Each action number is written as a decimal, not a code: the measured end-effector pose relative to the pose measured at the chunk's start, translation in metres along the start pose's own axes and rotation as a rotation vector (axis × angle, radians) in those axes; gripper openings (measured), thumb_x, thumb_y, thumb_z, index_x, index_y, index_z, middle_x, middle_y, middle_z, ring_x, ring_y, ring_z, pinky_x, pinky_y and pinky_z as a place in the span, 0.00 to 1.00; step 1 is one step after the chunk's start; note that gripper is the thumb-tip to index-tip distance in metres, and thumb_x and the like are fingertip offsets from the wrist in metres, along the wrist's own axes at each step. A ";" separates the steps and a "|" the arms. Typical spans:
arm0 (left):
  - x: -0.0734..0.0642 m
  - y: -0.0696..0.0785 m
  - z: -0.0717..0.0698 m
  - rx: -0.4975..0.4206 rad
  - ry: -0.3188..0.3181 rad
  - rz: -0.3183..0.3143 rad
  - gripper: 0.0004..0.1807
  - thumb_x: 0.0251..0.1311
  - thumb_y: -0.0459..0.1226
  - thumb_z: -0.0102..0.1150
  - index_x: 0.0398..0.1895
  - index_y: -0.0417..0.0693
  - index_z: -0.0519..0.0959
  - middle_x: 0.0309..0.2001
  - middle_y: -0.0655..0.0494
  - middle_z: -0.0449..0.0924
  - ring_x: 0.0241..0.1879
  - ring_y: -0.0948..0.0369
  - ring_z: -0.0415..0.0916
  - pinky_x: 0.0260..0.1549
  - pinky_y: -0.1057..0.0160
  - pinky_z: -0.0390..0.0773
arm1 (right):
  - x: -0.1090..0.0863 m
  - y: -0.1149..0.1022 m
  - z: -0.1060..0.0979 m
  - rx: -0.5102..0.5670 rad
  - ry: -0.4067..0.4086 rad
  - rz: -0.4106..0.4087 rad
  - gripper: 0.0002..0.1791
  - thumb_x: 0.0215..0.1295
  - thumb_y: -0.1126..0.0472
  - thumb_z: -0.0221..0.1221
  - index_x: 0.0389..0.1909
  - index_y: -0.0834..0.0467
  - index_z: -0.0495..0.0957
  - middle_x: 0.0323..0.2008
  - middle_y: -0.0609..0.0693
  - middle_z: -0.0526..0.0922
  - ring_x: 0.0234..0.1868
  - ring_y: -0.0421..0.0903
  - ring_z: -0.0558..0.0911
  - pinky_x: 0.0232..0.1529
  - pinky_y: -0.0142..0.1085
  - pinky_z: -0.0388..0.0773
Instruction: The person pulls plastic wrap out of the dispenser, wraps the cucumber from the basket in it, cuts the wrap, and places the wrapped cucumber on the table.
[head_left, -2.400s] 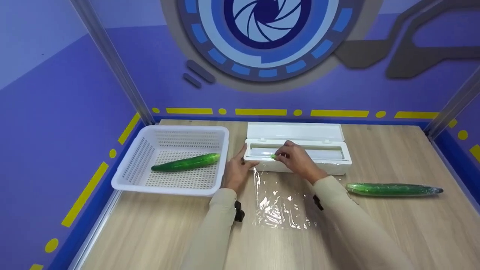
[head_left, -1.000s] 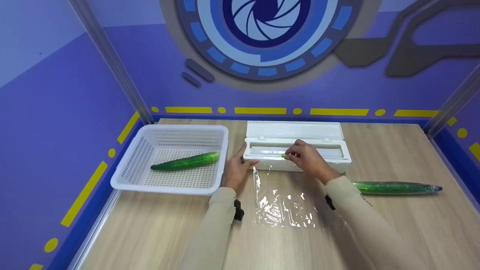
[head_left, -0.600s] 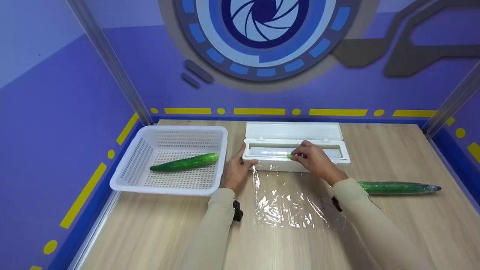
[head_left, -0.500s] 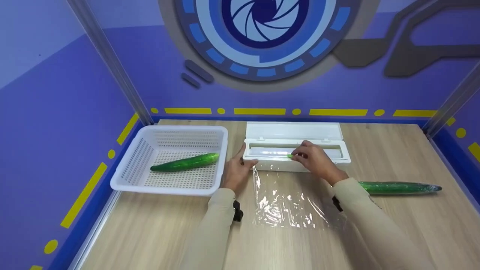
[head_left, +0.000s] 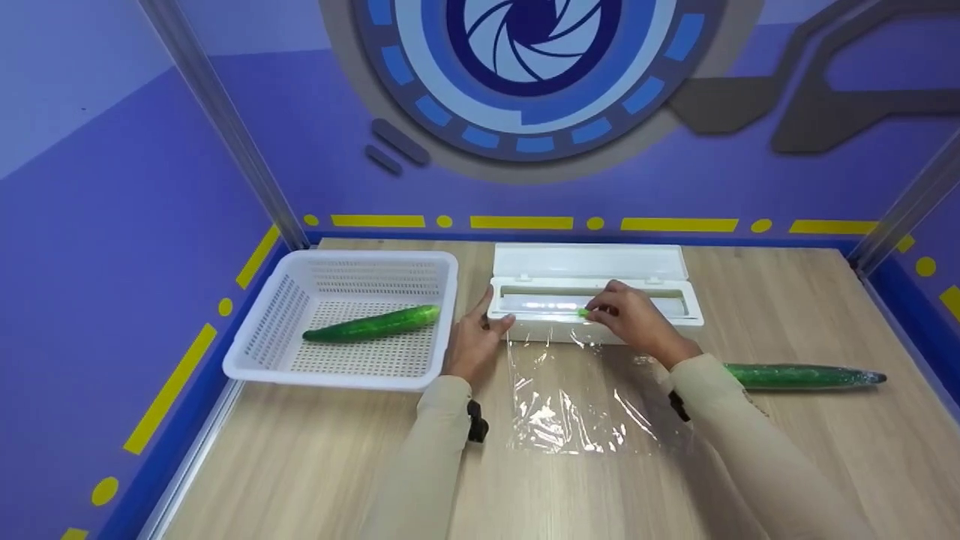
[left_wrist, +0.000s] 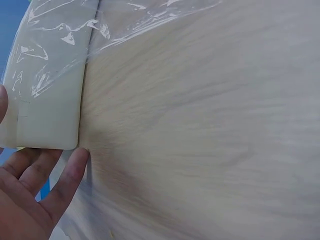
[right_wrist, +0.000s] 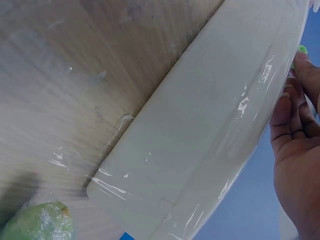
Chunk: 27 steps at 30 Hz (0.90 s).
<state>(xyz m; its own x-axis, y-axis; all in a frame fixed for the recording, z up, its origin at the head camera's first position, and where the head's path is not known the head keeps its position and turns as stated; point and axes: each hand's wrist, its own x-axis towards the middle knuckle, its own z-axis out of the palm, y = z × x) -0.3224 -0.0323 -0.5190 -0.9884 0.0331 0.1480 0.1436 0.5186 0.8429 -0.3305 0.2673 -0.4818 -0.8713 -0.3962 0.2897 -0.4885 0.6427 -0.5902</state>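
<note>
A white cling film dispenser [head_left: 600, 332] lies on the table with its lid raised and its film roll [head_left: 555, 303] showing. My left hand [head_left: 474, 341] grips the dispenser's left end, thumb on the front edge, other fingers against the end face. Between right thumb and fingertips, my right hand [head_left: 634, 319] pinches a small green slide cutter [head_left: 583, 312] at the front rail, near the middle. From that rail a sheet of clear cling film [head_left: 559, 420] hangs down and spreads over the table toward me. In the right wrist view, film drapes over the dispenser's front [right_wrist: 175, 125].
Left of the dispenser stands a white plastic basket [head_left: 247, 360] with a cucumber [head_left: 371, 325] in it. On the right, a film-wrapped cucumber [head_left: 810, 376] lies on the table, one end behind my right sleeve. Blue-purple panels [head_left: 525, 195] border the table at back and sides.
My right hand has slid the green slide cutter rightward along the rail, then nearly stopped over the last half second. My left thumb has shifted slightly upward; that hand stays at the dispenser's end.
</note>
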 end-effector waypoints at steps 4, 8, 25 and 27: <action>0.001 0.000 0.000 0.000 -0.001 -0.006 0.41 0.72 0.49 0.67 0.82 0.51 0.63 0.66 0.41 0.79 0.59 0.46 0.83 0.60 0.50 0.78 | 0.001 0.000 0.000 -0.003 0.006 -0.028 0.04 0.69 0.69 0.69 0.43 0.63 0.89 0.38 0.50 0.81 0.38 0.47 0.83 0.41 0.40 0.83; 0.000 0.001 0.000 -0.001 -0.009 -0.007 0.40 0.73 0.48 0.66 0.83 0.50 0.63 0.66 0.39 0.78 0.60 0.46 0.82 0.63 0.49 0.76 | 0.001 0.001 0.000 -0.009 0.017 -0.069 0.04 0.68 0.71 0.69 0.42 0.65 0.88 0.36 0.51 0.81 0.37 0.46 0.82 0.39 0.39 0.82; -0.001 0.005 -0.004 0.083 -0.055 -0.109 0.39 0.75 0.55 0.60 0.85 0.66 0.59 0.65 0.40 0.80 0.66 0.46 0.77 0.65 0.47 0.73 | -0.001 0.004 -0.002 -0.058 0.001 -0.079 0.03 0.69 0.71 0.69 0.42 0.65 0.87 0.36 0.50 0.80 0.37 0.47 0.82 0.39 0.42 0.82; -0.001 0.005 -0.005 0.082 -0.055 -0.107 0.39 0.75 0.56 0.59 0.85 0.65 0.59 0.65 0.40 0.80 0.66 0.47 0.77 0.64 0.46 0.73 | -0.002 0.003 -0.003 -0.055 0.003 -0.084 0.03 0.69 0.71 0.68 0.42 0.65 0.87 0.36 0.51 0.80 0.37 0.47 0.82 0.39 0.42 0.82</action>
<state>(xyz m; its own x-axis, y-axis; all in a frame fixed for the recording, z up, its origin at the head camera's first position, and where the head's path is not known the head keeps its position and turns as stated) -0.3204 -0.0338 -0.5128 -0.9994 0.0196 0.0294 0.0353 0.5895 0.8070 -0.3308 0.2722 -0.4817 -0.8273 -0.4480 0.3389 -0.5616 0.6426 -0.5213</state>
